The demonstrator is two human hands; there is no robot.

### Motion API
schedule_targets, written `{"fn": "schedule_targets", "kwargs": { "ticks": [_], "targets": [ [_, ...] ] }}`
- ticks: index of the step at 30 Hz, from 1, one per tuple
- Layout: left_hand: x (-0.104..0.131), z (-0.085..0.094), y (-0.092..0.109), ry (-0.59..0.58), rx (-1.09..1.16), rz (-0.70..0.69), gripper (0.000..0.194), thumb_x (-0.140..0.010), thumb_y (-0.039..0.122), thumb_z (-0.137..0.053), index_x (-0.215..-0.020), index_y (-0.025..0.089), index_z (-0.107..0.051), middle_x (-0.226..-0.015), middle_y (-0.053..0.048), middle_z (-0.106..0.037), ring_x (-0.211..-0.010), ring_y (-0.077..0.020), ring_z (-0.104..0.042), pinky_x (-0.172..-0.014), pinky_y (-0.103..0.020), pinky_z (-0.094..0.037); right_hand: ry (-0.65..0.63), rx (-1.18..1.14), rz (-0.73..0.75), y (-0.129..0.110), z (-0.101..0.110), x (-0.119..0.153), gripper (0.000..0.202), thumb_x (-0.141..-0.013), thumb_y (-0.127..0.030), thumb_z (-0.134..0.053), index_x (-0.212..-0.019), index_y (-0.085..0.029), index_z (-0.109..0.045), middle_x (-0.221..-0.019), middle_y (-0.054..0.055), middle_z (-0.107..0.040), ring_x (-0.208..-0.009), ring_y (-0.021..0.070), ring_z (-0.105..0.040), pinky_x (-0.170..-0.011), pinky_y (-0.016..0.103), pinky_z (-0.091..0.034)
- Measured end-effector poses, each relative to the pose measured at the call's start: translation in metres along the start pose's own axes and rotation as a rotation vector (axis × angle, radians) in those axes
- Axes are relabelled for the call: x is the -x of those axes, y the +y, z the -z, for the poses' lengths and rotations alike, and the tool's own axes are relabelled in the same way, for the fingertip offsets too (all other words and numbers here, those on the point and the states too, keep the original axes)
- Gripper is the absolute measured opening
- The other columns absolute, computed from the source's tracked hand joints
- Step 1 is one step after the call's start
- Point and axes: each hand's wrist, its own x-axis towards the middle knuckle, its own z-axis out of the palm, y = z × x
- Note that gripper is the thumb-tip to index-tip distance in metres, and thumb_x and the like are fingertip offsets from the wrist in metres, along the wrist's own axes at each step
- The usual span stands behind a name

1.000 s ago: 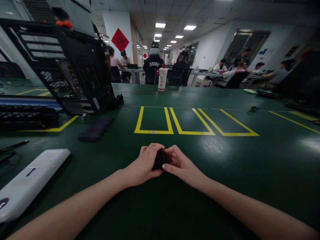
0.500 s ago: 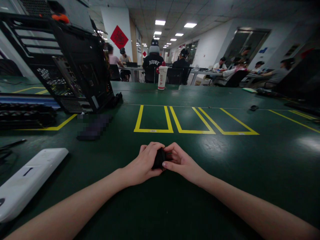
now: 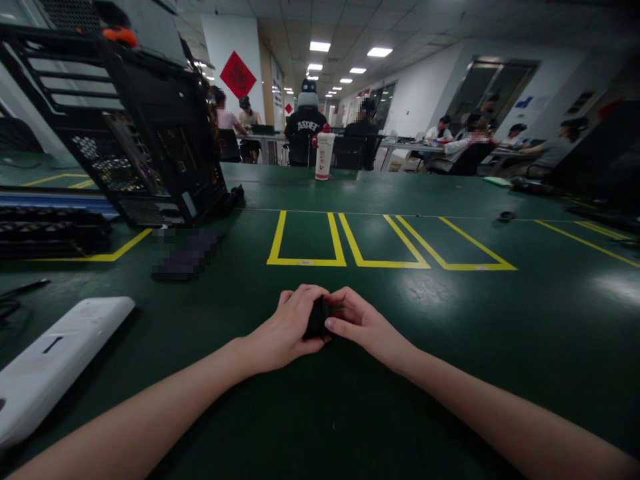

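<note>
- The green table (image 3: 525,320) filled most of the view.
- A black computer case (image 3: 170,133) stood tilted in the view at the far left.
- Three yellow tape outlines (image 3: 393,264) lay side by side beyond the hands.
- A long white object (image 3: 65,360) lay at the near left.
- The left hand (image 3: 283,333) was curled round a small black item, thumb at the near side and fingers over the far side, parted only by the item's width.
- The right hand (image 3: 367,330) was half closed, thumb and forefinger tips bent in against the item's right edge, holding it there.
- A white cup (image 3: 325,157) stood upright near the far edge.
- The small black item (image 3: 316,319) was between the two hands, mostly covered; whether it touched the table could not be told.
</note>
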Motion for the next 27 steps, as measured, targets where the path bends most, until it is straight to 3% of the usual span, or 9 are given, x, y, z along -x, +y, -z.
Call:
{"fn": "schedule_targets", "kwargs": {
  "ticks": [3, 7, 11, 18, 23, 27],
  "targets": [
    [0.0001, -0.0001, -0.0002, -0.001, -0.003, 0.001, 0.053, -0.075, 0.016, -0.060, -0.118, 0.023, -0.029, -0.114, -0.008, -0.043, -0.102, -0.0240, -0.044, -0.087, -0.041, -0.036, -0.029, -0.027, 0.022, -0.0004, 0.0009, 0.0009, 0.028, -0.074, -0.020, -0.063, -0.095, -0.021, -0.046, -0.102, 0.001, -0.052, -0.100, 0.0173, -0.053, -0.085, 0.036, -0.045],
    [0.0001, 0.0013, 0.0008, -0.004, 0.010, 0.006, 0.053, -0.076, 0.018, -0.060, -0.118, 0.024, -0.029, -0.115, -0.008, -0.043, -0.102, -0.0249, -0.045, -0.086, -0.043, -0.037, 0.025, -0.007, -0.002, -0.0021, -0.0009, 0.0009, 0.017, -0.080, -0.026, -0.056, -0.093, -0.021, -0.046, -0.098, 0.001, -0.052, -0.094, 0.0160, -0.054, -0.082, 0.036, -0.046],
    [0.0000, 0.0027, 0.0022, -0.003, 0.022, 0.004, 0.053, -0.076, 0.018, -0.060, -0.119, 0.024, -0.029, -0.115, -0.008, -0.043, -0.102, -0.0245, -0.045, -0.086, -0.042, -0.037, 0.067, 0.033, -0.025, -0.0035, -0.0024, -0.0001, 0.019, -0.080, -0.024, -0.056, -0.096, -0.021, -0.047, -0.100, 0.002, -0.052, -0.095, 0.0159, -0.053, -0.083, 0.035, -0.045],
    [0.0006, 0.0026, 0.0027, -0.008, 0.015, 0.012, 0.052, -0.076, 0.016, -0.060, -0.118, 0.024, -0.030, -0.114, -0.007, -0.044, -0.102, -0.0246, -0.045, -0.087, -0.043, -0.037, -0.010, -0.021, 0.023, -0.0036, -0.0009, 0.0010, 0.027, -0.073, -0.017, -0.063, -0.094, -0.021, -0.046, -0.101, 0.001, -0.053, -0.100, 0.0171, -0.053, -0.085, 0.036, -0.045],
    [0.0004, 0.0026, 0.0028, -0.002, 0.007, -0.006, 0.053, -0.076, 0.017, -0.060, -0.119, 0.023, -0.029, -0.114, -0.008, -0.043, -0.103, -0.0242, -0.045, -0.087, -0.042, -0.036, 0.056, -0.006, -0.012, -0.0046, -0.0026, 0.0005, 0.017, -0.078, -0.024, -0.058, -0.091, -0.021, -0.047, -0.095, 0.001, -0.053, -0.091, 0.0156, -0.055, -0.080, 0.035, -0.047],
    [0.0006, 0.0024, 0.0030, -0.004, 0.015, -0.001, 0.052, -0.077, 0.018, -0.060, -0.118, 0.023, -0.028, -0.114, -0.008, -0.043, -0.102, -0.0232, -0.044, -0.087, -0.040, -0.037, 0.072, 0.021, -0.020, -0.0034, -0.0027, -0.0002, 0.021, -0.078, -0.025, -0.057, -0.097, -0.021, -0.047, -0.101, 0.002, -0.053, -0.096, 0.0166, -0.053, -0.082, 0.035, -0.046]
  ]
}}
